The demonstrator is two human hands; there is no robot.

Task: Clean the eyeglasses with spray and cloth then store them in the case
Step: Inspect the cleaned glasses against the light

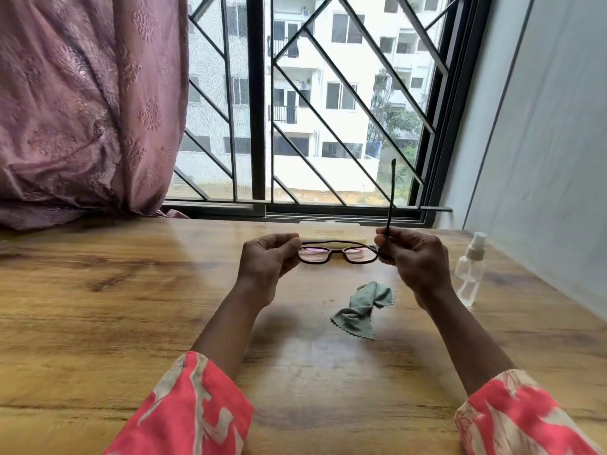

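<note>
A pink curtain (82,103) hangs at far left above the wooden table (98,307). The left hand (267,262) pinches the left end of the eyeglasses (338,252), held above the table just in front of the pale case (331,232) by the window. Nearer the person, the crumpled green cloth (363,308) lies on the table, untouched. The right hand (412,257) grips the right hinge, its temple arm standing upright. The spray bottle (470,269) stands just beside that hand. This looks like opening or inspecting the frame; spraying next calls for freeing the right hand to reach the bottle.
</note>
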